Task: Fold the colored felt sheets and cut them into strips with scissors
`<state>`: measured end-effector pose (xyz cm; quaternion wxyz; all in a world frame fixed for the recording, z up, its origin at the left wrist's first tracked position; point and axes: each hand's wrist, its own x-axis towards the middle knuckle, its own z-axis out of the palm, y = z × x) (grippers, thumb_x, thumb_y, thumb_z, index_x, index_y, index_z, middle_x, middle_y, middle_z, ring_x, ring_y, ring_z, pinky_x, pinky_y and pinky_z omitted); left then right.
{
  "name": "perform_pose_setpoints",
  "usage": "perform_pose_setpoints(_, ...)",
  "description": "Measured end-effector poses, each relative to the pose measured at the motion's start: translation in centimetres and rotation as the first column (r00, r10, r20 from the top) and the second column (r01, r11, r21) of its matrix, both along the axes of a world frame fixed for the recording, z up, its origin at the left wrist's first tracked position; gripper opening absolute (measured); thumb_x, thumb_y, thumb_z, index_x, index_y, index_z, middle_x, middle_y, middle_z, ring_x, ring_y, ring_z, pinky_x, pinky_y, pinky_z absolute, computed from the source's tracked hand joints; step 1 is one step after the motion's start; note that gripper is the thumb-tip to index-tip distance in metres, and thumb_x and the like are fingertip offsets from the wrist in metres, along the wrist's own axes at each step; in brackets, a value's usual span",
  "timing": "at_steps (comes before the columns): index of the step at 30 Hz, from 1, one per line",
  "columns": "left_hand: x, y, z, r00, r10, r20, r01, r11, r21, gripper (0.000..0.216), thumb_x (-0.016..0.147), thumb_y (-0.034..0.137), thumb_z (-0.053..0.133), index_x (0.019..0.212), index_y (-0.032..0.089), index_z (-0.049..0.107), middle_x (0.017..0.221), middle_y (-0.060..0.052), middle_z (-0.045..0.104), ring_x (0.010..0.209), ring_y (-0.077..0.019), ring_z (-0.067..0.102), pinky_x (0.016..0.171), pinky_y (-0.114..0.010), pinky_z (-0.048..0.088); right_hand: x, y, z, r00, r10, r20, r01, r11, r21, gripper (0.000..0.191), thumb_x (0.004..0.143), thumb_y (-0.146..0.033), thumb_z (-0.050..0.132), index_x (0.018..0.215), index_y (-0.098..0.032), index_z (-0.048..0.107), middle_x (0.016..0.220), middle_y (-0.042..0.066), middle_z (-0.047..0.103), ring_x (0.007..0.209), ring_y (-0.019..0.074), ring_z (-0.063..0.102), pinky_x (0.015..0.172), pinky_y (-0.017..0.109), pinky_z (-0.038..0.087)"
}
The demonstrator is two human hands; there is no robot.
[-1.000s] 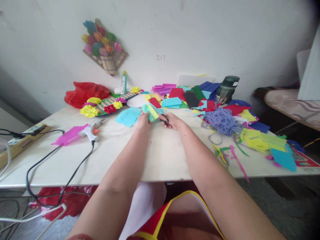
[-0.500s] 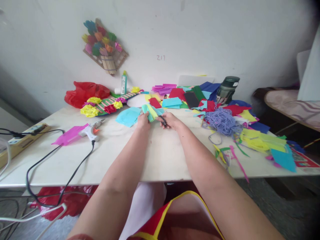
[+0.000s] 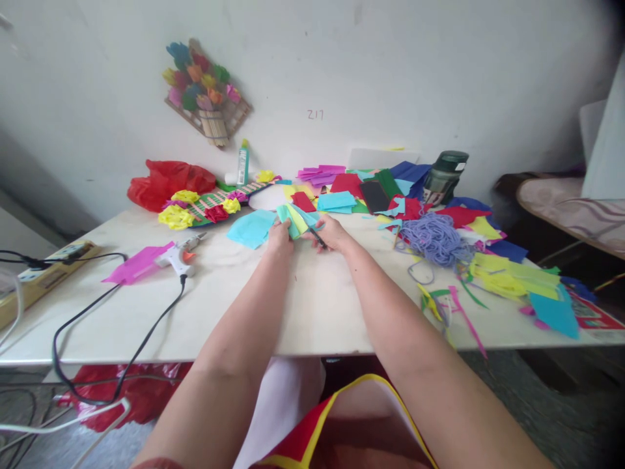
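Note:
My left hand (image 3: 280, 236) is closed on a small stack of crepe paper (image 3: 293, 220) in light blue, green and pale yellow. Dark-handled scissors (image 3: 318, 240) are in my right hand (image 3: 332, 233), their blades pointing up and left along the paper's right edge. How far the blades are apart is too small to tell. Just left of my left hand a light blue paper sheet (image 3: 251, 228) lies flat on the white table (image 3: 319, 306).
Paper flowers decorate a green piece (image 3: 209, 205) at the back left. A white glue gun (image 3: 178, 259) with a black cord lies left, near a power strip (image 3: 53, 270). Purple yarn (image 3: 434, 238), a phone (image 3: 374, 197), paper scraps and a dark bottle (image 3: 445, 177) sit right.
The scissors have turned slightly in my right hand, and its fingers have shifted. The paper stack has tilted a little in my left hand. The view has moved marginally.

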<state>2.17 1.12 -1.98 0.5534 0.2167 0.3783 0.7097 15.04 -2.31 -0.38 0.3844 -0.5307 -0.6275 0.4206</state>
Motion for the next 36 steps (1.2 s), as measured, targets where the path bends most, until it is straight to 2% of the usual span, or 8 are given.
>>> perform_pose_setpoints(6,-0.1,-0.2,0.1,1.000,-0.001,-0.001,0.001,1.000,-0.009,0.009,0.071,0.006,0.054,0.073,0.015,0.057,0.065,-0.002,0.062,0.066,-0.0152,0.063,0.073,-0.031,0.052,0.3,-0.4,0.6,0.999,0.036,-0.031,-0.035,0.999,0.034,0.057,0.061,-0.042,0.078,0.097,-0.023,0.038,0.049,-0.008,0.059,0.032,0.0110,0.053,0.023,0.013,0.024)
perform_pose_setpoints(14,0.0,-0.5,0.4,1.000,-0.005,-0.004,0.005,1.000,-0.010,0.011,0.072,0.005,0.053,0.072,0.014,0.058,0.065,-0.002,0.062,0.064,-0.0144,0.063,0.072,-0.030,0.052,0.8,-0.3,0.5,0.983,0.153,-0.104,-0.155,0.988,-0.010,0.043,0.072,-0.043,0.070,0.101,-0.018,0.052,0.049,-0.005,0.059,0.031,0.0075,0.049,0.025,0.014,0.025)
perform_pose_setpoints(18,0.1,-0.7,0.5,0.999,-0.036,-0.010,0.036,0.999,0.020,0.010,0.071,0.005,0.055,0.073,0.014,0.059,0.066,-0.003,0.063,0.070,-0.0168,0.065,0.074,-0.031,0.052,1.1,-0.2,0.2,0.968,0.185,-0.168,-0.197,0.979,-0.058,0.036,0.076,-0.048,0.064,0.090,-0.016,0.055,0.050,-0.003,0.060,0.032,0.0074,0.050,0.026,0.015,0.026)
perform_pose_setpoints(23,0.1,-0.8,0.3,0.995,-0.091,-0.051,0.093,0.994,0.056,0.008,0.071,0.007,0.055,0.074,0.013,0.060,0.066,-0.003,0.065,0.068,-0.0171,0.065,0.073,-0.031,0.052,1.6,0.0,-0.1,0.950,0.205,-0.235,-0.228,0.971,-0.075,0.036,0.079,-0.051,0.059,0.074,-0.017,0.050,0.051,-0.002,0.060,0.035,0.0075,0.053,0.026,0.015,0.026)
perform_pose_setpoints(27,0.2,-0.7,0.0,0.990,-0.108,-0.094,0.113,0.992,0.057,0.004,0.072,0.010,0.056,0.072,0.014,0.059,0.064,-0.003,0.063,0.064,-0.0160,0.063,0.070,-0.030,0.052,1.8,0.1,-0.3,0.948,0.205,-0.243,-0.229,0.970,-0.077,0.036,0.079,-0.051,0.059,0.072,-0.017,0.050,0.051,-0.003,0.059,0.035,0.0077,0.054,0.027,0.015,0.028)
perform_pose_setpoints(36,0.3,-1.1,0.1,0.983,-0.126,-0.136,0.133,0.990,0.045,0.004,0.070,0.013,0.059,0.073,0.016,0.060,0.065,-0.002,0.064,0.068,-0.0163,0.065,0.067,-0.028,0.052,1.6,0.2,-0.4,0.943,0.224,-0.247,-0.244,0.969,-0.050,0.038,0.076,-0.054,0.059,0.074,-0.017,0.049,0.051,-0.003,0.059,0.035,0.0076,0.052,0.027,0.015,0.029)
